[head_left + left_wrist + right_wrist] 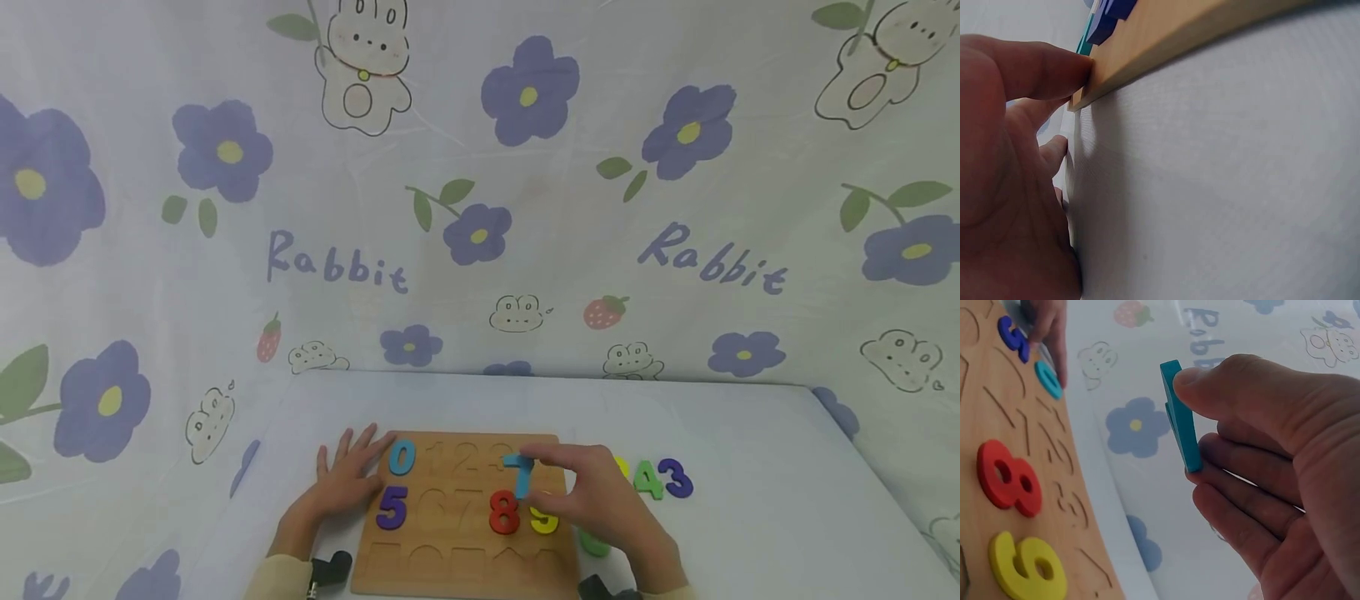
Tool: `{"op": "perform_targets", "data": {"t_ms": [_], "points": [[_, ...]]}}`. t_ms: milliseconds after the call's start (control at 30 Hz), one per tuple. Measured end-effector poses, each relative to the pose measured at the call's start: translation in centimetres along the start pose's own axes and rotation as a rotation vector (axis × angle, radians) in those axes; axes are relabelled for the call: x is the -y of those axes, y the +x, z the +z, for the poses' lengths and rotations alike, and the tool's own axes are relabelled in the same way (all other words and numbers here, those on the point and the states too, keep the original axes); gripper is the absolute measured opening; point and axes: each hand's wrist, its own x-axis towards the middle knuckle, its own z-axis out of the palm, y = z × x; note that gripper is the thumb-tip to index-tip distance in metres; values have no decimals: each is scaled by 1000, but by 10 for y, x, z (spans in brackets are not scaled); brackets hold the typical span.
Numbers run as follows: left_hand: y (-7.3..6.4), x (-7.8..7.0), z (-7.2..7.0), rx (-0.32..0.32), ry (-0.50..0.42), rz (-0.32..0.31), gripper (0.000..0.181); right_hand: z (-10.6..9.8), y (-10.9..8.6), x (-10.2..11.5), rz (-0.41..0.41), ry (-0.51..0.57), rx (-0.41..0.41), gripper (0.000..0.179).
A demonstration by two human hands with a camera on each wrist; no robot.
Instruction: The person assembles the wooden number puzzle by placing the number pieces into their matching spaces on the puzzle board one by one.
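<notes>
My right hand (600, 492) pinches a blue number 7 (521, 473) between thumb and fingers, above the upper right part of a wooden number board (465, 567). In the right wrist view the blue 7 (1182, 419) appears nearly edge-on, apart from the board. My left hand (341, 475) lies at the board's left edge with fingers spread; its thumb (1054, 69) touches that edge. On the board are a light blue 0 (402, 457), a purple 5 (392, 508), a red 8 (504, 512) and a yellow 9 (1025, 565), partly hidden by my right hand in the head view.
Right of the board lie a green 4 (648, 481), a purple 3 (677, 478) and a yellow piece (621, 467) mostly behind my right hand. A green piece (595, 543) sits near my right wrist. The white table (787, 500) meets a patterned curtain (525, 183) at the back.
</notes>
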Motion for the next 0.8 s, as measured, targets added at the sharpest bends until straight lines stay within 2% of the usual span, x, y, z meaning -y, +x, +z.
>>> {"op": "perform_targets", "data": {"t_ms": [133,367,533,800], "points": [[0,-1,0,-3,4,-2,77,12,5,0,-5,35,48,42],[0,-1,0,4,12,-12,77,33,10,-1,37,94,103,43],[-1,-2,-1,3,2,-8,77,52,16,-5,40,104,134,42],[-4,-5,-4,-1,-21,10,78,78,20,-11,104,120,174,40]]}}
